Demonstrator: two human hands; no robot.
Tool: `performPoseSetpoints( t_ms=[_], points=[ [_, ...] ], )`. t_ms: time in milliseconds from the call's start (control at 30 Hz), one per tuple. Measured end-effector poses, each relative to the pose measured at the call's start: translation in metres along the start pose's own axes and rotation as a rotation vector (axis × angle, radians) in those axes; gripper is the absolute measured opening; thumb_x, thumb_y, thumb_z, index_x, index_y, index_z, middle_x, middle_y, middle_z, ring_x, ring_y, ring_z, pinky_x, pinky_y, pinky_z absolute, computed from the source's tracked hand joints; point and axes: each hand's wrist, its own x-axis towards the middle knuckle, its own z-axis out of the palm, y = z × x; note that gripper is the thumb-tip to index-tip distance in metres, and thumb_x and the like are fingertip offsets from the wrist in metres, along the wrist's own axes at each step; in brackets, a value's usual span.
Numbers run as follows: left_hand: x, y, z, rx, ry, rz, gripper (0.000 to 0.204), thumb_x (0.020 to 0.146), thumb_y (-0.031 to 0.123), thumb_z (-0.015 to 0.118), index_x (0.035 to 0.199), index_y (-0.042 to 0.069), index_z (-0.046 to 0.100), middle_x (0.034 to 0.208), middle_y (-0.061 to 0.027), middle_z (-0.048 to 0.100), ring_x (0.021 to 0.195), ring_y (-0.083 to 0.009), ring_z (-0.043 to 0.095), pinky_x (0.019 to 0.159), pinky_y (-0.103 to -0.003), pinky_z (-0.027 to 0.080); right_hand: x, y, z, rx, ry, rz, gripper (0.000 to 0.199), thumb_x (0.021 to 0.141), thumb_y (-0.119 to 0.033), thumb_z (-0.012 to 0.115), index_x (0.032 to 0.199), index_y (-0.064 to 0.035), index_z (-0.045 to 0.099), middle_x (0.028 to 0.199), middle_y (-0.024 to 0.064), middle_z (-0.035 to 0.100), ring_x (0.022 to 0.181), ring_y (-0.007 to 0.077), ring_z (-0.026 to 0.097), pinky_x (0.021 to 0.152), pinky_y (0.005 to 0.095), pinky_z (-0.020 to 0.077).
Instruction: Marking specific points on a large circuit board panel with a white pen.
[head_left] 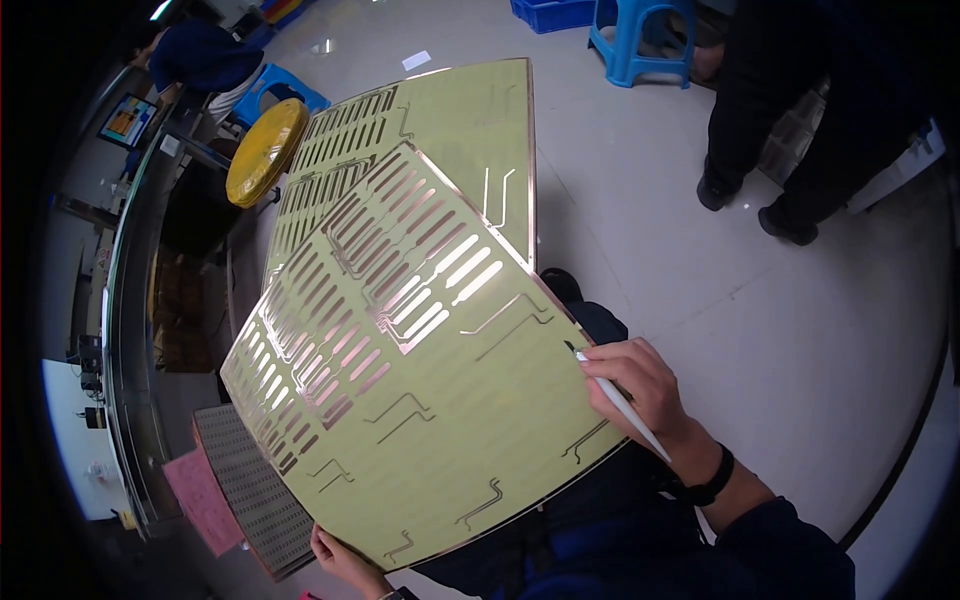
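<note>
A large yellow-green flexible sheet (420, 400) with copper traces and rows of shiny slots lies tilted across my lap. My left hand (345, 560) grips its near bottom edge from below. My right hand (640, 385) rests on the sheet's right edge and holds a thin white pen-like tool (620, 405), its dark tip touching the sheet. A second, similar sheet (450, 130) lies underneath, sticking out toward the far side.
A perforated grey panel (250, 490) and a pink sheet (200, 500) sit at the lower left. A yellow round stool (265, 150) and a workbench edge (125, 300) are at left. Another person's dark legs (790, 120) and a blue stool (640, 40) stand on the pale floor.
</note>
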Motion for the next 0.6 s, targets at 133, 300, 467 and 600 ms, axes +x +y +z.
performPoseSetpoints(
  t_ms=[133, 300, 467, 600],
  points=[
    [-0.0002, -0.0013, -0.0015, 0.004, -0.002, 0.013, 0.027, 0.100, 0.022, 0.044, 0.111, -0.001, 0.054, 0.103, -0.0072, 0.058, 0.091, -0.0130, 0.055, 0.082, -0.026, 0.046, 0.0017, -0.0006, 0.0008, 0.016, 0.003, 0.001, 0.030, 0.065, 0.010, 0.068, 0.092, -0.0020, 0.060, 0.093, 0.0099, 0.063, 0.076, 0.0247, 0.061, 0.067, 0.0314, 0.0501],
    [-0.0004, -0.0020, -0.0008, 0.000, -0.001, 0.010, 0.028, 0.100, 0.022, 0.044, 0.111, -0.002, 0.054, 0.103, -0.0069, 0.059, 0.091, -0.0128, 0.055, 0.082, -0.026, 0.046, 0.0004, -0.0010, 0.0003, 0.015, -0.004, 0.034, 0.029, 0.066, 0.009, 0.068, 0.091, -0.0021, 0.060, 0.093, 0.0102, 0.063, 0.077, 0.0256, 0.062, 0.068, 0.0315, 0.0504],
    [-0.0003, -0.0034, -0.0016, -0.017, 0.008, 0.001, 0.028, 0.100, 0.021, 0.044, 0.112, -0.002, 0.054, 0.104, -0.0069, 0.059, 0.092, -0.0130, 0.055, 0.083, -0.027, 0.046, -0.0006, -0.0009, 0.0020, 0.021, 0.000, 0.065, 0.027, 0.067, 0.008, 0.068, 0.091, -0.0023, 0.061, 0.092, 0.0105, 0.064, 0.077, 0.0261, 0.062, 0.069, 0.0321, 0.0505],
    [-0.0009, -0.0062, -0.0017, -0.023, 0.028, 0.015, 0.028, 0.100, 0.021, 0.044, 0.113, -0.002, 0.055, 0.105, -0.0071, 0.059, 0.092, -0.0132, 0.056, 0.083, -0.027, 0.046, -0.0006, -0.0015, 0.0003, 0.051, -0.004, 0.094, 0.024, 0.068, 0.008, 0.068, 0.089, -0.0024, 0.062, 0.092, 0.0106, 0.064, 0.078, 0.0260, 0.062, 0.071, 0.0324, 0.0507]
  ],
)
